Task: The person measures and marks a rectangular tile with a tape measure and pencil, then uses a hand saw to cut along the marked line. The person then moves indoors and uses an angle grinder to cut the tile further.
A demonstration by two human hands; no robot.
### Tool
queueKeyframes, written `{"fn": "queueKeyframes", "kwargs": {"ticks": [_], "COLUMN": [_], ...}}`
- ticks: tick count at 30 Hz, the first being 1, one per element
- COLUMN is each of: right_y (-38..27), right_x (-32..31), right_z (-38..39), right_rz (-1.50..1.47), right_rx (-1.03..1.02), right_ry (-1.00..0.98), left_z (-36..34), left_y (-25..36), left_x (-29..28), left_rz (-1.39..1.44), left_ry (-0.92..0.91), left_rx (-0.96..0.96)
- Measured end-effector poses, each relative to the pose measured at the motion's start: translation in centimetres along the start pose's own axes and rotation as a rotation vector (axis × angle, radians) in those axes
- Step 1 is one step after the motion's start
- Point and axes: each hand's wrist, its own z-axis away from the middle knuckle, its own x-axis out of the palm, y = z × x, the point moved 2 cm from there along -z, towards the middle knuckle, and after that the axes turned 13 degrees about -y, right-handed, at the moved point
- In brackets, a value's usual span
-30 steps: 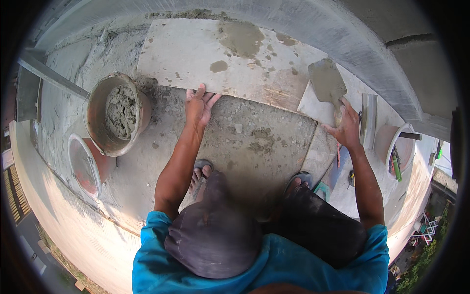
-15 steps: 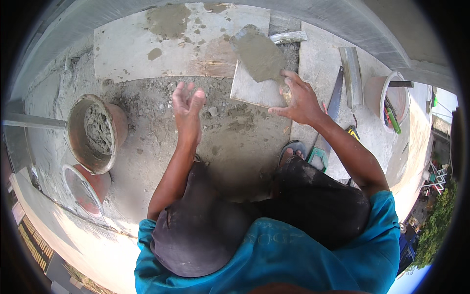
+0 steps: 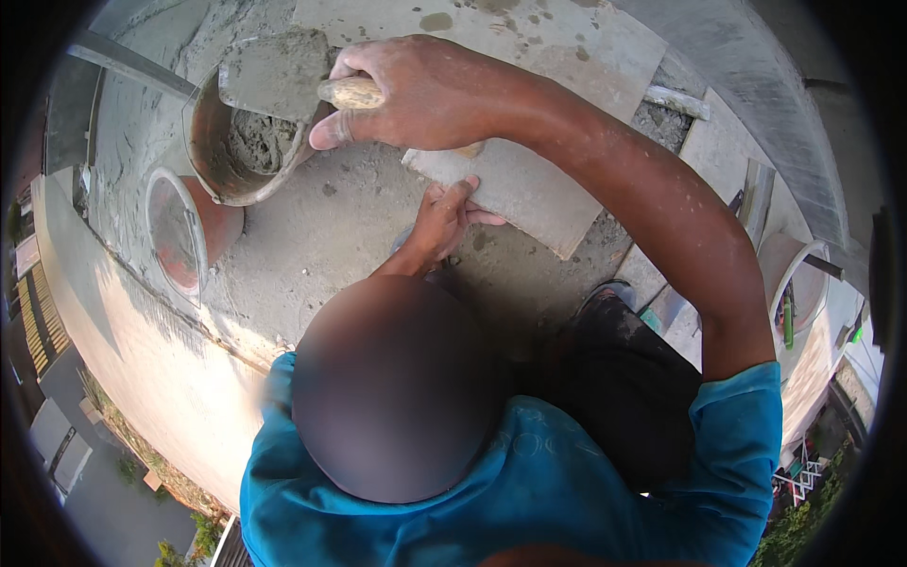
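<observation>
1. One rough concrete floor fills the middle of the view, grey and smeared with mortar, with paler slabs laid toward 12 o'clock.
2. One loose grey tile lies flat on the floor just right of centre, tilted so that a corner points to 5 o'clock.
3. One rust-coloured bucket stands at 10 o'clock, holding wet grey mortar in its bottom.
4. One second, smaller reddish tub sits just beside the bucket toward 8 o'clock; what it holds cannot be told.
5. One white bucket stands at 3 o'clock with green-handled tools inside.
6. The right hand reaches across to 11 o'clock, its grip closed tight around the wooden handle of a trowel.
7. The trowel blade, coated in mortar, hangs over the rim of the rust-coloured bucket.
8. The left hand lies near the centre with its grip open, fingers stretched flat and pressing on the near edge of the tile.
</observation>
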Motion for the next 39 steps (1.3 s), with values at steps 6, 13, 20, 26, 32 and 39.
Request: {"fn": "queueKeyframes", "kwargs": {"ticks": [6,13,20,26,32,39], "right_y": [4.7,14.0,15.9,21.2,23.2,23.8], "right_x": [-5.1,0.5,11.1,19.5,20.5,16.5], "right_z": [3.7,17.3,27.4,40.5,45.4,43.9], "right_rz": [-0.093,-0.116,-0.044,0.198,0.327,0.227], "right_rx": [0.003,0.521,0.559,1.030,0.998,0.939], "right_ry": [0.335,0.268,0.406,1.234,1.508,1.385], "left_z": [-1.3,-2.5,-5.1,-10.6,-17.6,-19.7], "left_y": [0.7,1.0,5.7,11.6,8.1,-4.1], "left_x": [0.7,1.0,3.3,10.4,15.4,18.6], "left_rz": [-0.021,-0.035,-0.259,-0.492,-0.729,-0.365], "left_ry": [-0.058,-0.100,-0.071,-0.006,-0.054,-0.008], "left_rx": [-0.022,-0.046,-0.077,-0.197,-0.250,-0.129]}}
